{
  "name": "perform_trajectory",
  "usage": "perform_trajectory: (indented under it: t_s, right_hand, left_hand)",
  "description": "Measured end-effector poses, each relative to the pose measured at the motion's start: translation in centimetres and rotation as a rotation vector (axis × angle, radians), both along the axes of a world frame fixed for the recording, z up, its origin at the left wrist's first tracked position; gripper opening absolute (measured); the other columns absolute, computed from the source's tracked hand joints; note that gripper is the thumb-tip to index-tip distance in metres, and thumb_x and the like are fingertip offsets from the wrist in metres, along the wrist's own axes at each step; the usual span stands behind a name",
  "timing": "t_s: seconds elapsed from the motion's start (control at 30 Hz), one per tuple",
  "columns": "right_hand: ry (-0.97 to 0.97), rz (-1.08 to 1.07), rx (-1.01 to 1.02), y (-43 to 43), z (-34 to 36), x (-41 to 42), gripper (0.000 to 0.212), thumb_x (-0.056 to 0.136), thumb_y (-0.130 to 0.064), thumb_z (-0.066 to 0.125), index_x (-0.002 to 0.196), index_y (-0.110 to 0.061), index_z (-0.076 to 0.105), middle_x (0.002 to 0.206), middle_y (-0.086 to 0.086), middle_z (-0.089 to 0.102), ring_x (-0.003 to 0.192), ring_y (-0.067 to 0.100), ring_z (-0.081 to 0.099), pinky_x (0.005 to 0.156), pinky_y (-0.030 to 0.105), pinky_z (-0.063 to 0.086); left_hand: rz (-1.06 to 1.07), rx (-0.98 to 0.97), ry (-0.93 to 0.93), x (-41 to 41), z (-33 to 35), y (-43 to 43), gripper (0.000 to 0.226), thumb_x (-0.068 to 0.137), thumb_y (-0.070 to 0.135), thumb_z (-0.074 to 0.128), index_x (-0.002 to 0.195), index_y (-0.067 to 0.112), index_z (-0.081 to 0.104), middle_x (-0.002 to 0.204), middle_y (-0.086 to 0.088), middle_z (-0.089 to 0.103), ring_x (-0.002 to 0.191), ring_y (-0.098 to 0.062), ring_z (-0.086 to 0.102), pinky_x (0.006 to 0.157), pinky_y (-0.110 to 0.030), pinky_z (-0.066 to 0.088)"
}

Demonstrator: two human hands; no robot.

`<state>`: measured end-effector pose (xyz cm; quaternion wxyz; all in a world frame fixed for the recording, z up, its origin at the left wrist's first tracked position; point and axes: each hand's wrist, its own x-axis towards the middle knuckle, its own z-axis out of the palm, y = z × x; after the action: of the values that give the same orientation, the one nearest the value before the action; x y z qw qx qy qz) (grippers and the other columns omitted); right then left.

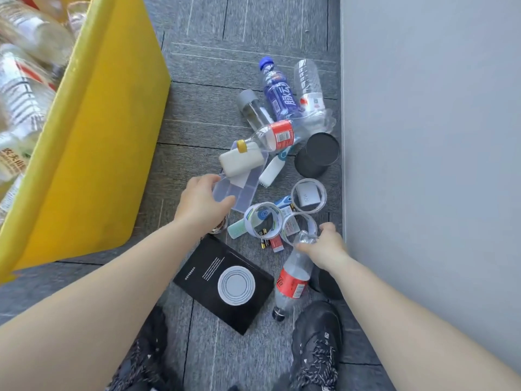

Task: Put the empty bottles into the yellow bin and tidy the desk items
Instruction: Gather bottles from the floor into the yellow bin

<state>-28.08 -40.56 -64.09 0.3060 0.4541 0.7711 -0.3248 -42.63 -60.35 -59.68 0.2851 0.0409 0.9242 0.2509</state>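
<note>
Where the cola bottle (293, 279) was: near right on the floor, black cap pointing near, just beside the black notebook (225, 283); I could not tell whether it rested on the carpet.
Right grip (324, 245): fingers were curled round the bottle's base end.
Left grip (203, 204): it pinched the near edge of the clear compartment box (239, 190).
Handling: empty thin plastic, probably very light, soft to squeeze and a little slippery; the red label zone looked a surer hold than the rounded base.
Yellow bin (112, 136): far left, well apart, bottles already inside.
In the way: clear rings (263, 220) and batteries (263, 244) just beside the right grip; the left arm crossed the path to the bin.
Far heap: blue bottle (277, 91) and others near the wall.
</note>
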Motion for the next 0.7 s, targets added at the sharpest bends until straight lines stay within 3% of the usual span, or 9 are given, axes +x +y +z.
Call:
perform_trajectory:
  t_s: [0.13,0.37,0.6,0.7]
  right_hand:
    - [0.079,-0.003,0.014,0.8,1.2,-1.8,0.079,0.065,-0.039,0.079,0.13,-0.008,0.044,0.13,0.013,0.047,0.116,0.03,0.052,0.097,0.041,0.045]
    - [0.252,-0.107,0.003,3.8,3.3,-7.0,0.063,0.065,-0.035,0.078,0.121,-0.015,0.055,0.124,0.009,0.049,0.109,0.024,0.055,0.092,0.034,0.047]
    - [0.374,-0.215,-0.072,5.7,3.6,-10.5,0.046,0.074,-0.028,0.077,0.112,-0.018,0.054,0.107,0.0,0.053,0.095,0.015,0.052,0.079,0.027,0.039]
    - [0.411,-0.275,-0.109,5.9,3.1,-11.0,0.057,0.074,-0.027,0.078,0.124,-0.013,0.052,0.111,-0.001,0.051,0.099,0.014,0.05,0.081,0.026,0.037]
  left_hand:
    - [0.028,-0.008,0.02,-2.5,0.1,2.2,0.061,0.084,0.036,0.064,0.138,0.021,0.039,0.143,-0.008,0.032,0.127,-0.028,0.039,0.1,-0.04,0.037]
    - [-0.049,-0.021,0.012,-7.7,-0.9,6.6,0.074,0.083,0.039,0.066,0.145,0.02,0.031,0.149,-0.009,0.029,0.132,-0.03,0.037,0.105,-0.044,0.036]
    - [-0.034,0.027,-0.131,-9.2,-4.3,7.0,0.059,0.095,0.032,0.053,0.147,0.02,0.028,0.147,-0.005,0.04,0.129,-0.029,0.043,0.098,-0.039,0.04]
    - [-0.007,0.05,-0.127,-9.1,-5.0,7.4,0.047,0.094,0.032,0.054,0.138,0.019,0.041,0.133,-0.007,0.053,0.115,-0.029,0.052,0.09,-0.039,0.044]
